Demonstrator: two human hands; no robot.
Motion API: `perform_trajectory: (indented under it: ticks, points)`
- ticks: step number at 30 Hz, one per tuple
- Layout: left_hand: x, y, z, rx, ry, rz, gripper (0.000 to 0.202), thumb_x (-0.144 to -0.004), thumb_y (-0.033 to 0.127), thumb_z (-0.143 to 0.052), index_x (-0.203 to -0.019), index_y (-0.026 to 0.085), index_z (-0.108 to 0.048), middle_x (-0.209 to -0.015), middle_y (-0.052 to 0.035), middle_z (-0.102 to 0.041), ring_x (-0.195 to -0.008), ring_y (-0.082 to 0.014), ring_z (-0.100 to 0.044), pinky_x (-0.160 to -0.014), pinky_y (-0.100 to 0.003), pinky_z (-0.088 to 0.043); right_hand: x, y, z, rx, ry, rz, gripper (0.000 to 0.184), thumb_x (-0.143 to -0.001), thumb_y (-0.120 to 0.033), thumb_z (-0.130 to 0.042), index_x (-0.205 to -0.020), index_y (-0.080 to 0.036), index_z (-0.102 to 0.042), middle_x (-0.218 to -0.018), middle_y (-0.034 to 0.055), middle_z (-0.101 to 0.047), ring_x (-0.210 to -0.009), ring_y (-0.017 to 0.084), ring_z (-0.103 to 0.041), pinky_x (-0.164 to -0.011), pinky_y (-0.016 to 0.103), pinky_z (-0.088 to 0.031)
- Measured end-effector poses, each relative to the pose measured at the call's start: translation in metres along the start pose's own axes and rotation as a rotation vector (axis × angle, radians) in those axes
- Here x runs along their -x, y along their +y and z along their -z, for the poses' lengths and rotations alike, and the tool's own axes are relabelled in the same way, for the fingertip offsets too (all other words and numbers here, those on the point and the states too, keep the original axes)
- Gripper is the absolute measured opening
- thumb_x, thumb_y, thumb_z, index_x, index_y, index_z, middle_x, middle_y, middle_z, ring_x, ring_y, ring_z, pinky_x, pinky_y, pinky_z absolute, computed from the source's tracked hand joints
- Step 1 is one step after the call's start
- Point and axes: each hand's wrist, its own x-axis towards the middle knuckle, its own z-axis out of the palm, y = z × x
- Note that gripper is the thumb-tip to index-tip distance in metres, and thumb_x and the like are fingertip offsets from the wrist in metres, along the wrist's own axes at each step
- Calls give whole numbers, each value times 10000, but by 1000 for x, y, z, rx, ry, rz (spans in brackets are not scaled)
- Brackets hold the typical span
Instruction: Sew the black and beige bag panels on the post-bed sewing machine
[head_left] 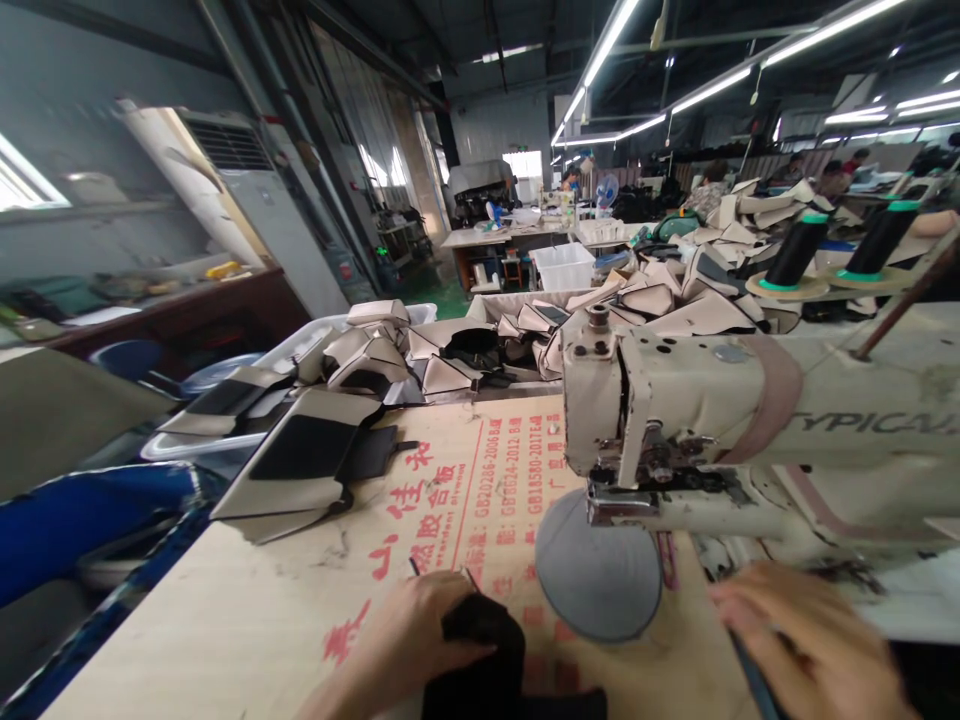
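Black fabric (480,660) is pinched in my left hand (412,640), low over the wooden board, and runs off the bottom of the view. My right hand (814,640), blurred, curls at the right edge of the board beside a dark narrow object (754,675) that I cannot make out. Between and beyond my hands stands the sewing machine (675,400), its head above a round grey disc (600,570). Farther left on the board lies a beige and black sewn piece (300,460).
The board (247,610) carries red printed characters. Behind it, bins (420,315) hold heaped beige and black pieces. A blue-lined container (90,560) stands at the left. Two black thread spools (795,250) rise behind the machine. People sit at far tables.
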Motion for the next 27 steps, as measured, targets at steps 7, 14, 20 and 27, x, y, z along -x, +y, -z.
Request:
perform_trajectory:
  ticks: [7, 14, 20, 27]
  points:
    - [7, 16, -10, -85, 52, 80, 231, -691, 402, -519, -661, 176, -552, -697, -10, -602, -638, -141, -521, -548, -220, -307, -29, -69, -105, -418, -80, -327, 478, -887, -276, -382, -1316, -149, -213, -799, 28, -590, -639, 112, -570, -592, 234, -475]
    - [-9, 6, -7, -125, 74, 100, 211, -656, 390, -545, -672, 181, -569, -671, -7, -613, -614, -144, -535, -523, -224, -282, -29, -38, -97, -58, -113, -67, 199, -855, -280, -469, -1011, -171, -529, -690, 5, -612, -562, 103, -574, -521, 195, -411]
    - [42, 10, 2, -157, 42, 88, 81, -630, 255, -548, -662, 186, -572, -700, -2, -621, -659, -151, -547, -571, -225, -319, -5, -58, -80, -10, -246, 283, 279, -870, -194, -393, -1130, -153, -485, -1009, 87, -600, -757, 123, -594, -667, 222, -460]
    - [32, 65, 50, -287, 126, -152, 79, -668, 247, -584, -715, 186, -565, -726, 0, -612, -676, -156, -552, -588, -235, -334, -16, -51, -87, 120, -430, 461, 168, -872, -201, -421, -908, -191, -585, -677, 4, -584, -631, 121, -556, -546, 223, -396]
